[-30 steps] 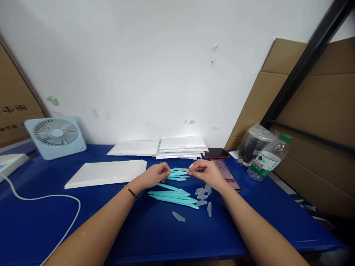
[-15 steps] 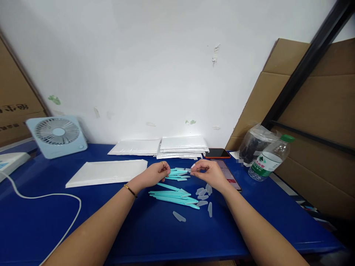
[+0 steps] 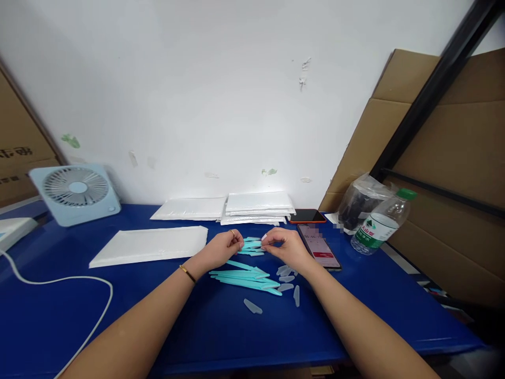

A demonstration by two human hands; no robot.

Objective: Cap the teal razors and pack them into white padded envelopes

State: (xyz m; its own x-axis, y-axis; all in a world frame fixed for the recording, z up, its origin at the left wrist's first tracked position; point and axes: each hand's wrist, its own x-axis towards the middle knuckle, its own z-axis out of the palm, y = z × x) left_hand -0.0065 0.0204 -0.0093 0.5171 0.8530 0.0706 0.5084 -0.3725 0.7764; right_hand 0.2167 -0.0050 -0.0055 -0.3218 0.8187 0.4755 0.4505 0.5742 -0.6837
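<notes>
My left hand (image 3: 224, 247) is closed, thumb and fingertips pinching the handle end of a turquoise eyebrow razor (image 3: 251, 245). At the razor's other end my right hand (image 3: 287, 247) pinches a small clear blade cap, mostly hidden by the fingertips. Whether the cap sits on the blade I cannot tell. More turquoise razors lie just beyond and under the fingers. Nearer to me is a loose pile of razors (image 3: 246, 280), pointing to the right. Several clear blade caps (image 3: 286, 279) lie right of that pile, and a single cap (image 3: 253, 306) rests in front of it.
White padded envelopes (image 3: 258, 202) are stacked by the wall, with one flat envelope (image 3: 150, 245) at left. Two phones, one lit (image 3: 320, 247), lie right of the stack. A water bottle (image 3: 379, 226) and bagged dark item stand at right. A fan (image 3: 77, 192) and white cable (image 3: 103, 310) are left.
My right hand has moved left with the clear cap, bringing it to the end of the razor in my left hand. The left hand keeps its pinch. The view has shifted slightly.
</notes>
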